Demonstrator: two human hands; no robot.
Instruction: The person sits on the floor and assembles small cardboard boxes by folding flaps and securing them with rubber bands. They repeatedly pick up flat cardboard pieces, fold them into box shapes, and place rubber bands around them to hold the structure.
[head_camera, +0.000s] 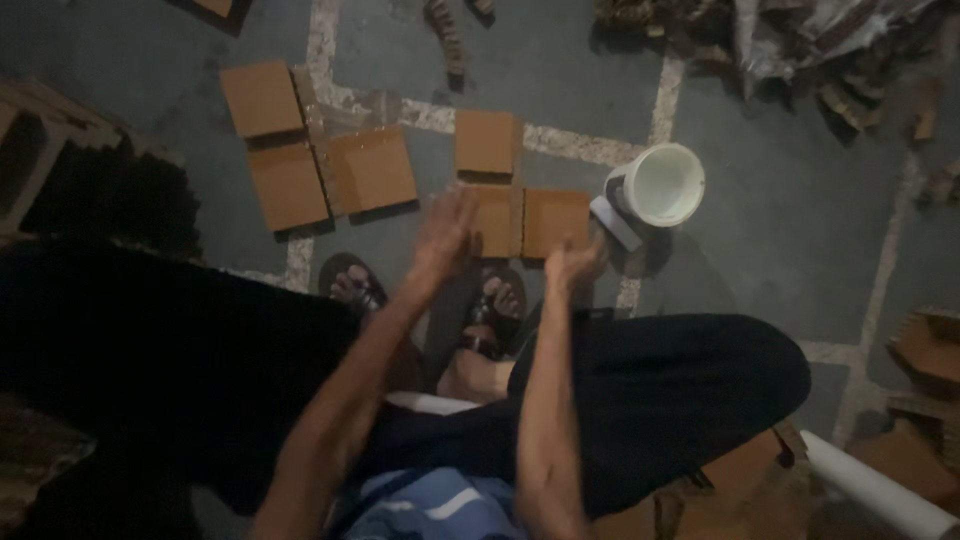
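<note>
Nothing is being gripped by either hand. Head view: the left hand (443, 232) is being held with its fingers spread and blurred over the near edge of a flattened cardboard piece (520, 215), and whether that edge is being touched cannot be told. The right hand (573, 262) is being held with its fingers curled loosely at the lower right corner of the same piece, where contact likewise cannot be told through the blur. The cardboard piece is being shown lying flat on the grey floor (780, 220), made up of three brown square panels: one farther away and two side by side nearer the person. A second flattened cardboard piece (315, 150), also of square panels, is being shown lying to the left of it, well apart from both hands. A white bucket (662, 185) is being shown standing upright just beside the right edge of the first piece, with a flat grey object leaning at its base. Two sandalled feet (425, 295) are being seen below the hands, near the cardboard's near edge. Dark trousers (680, 385) are being seen covering the knees on either side. Scraps of cardboard are being shown heaped at the upper right.
</note>
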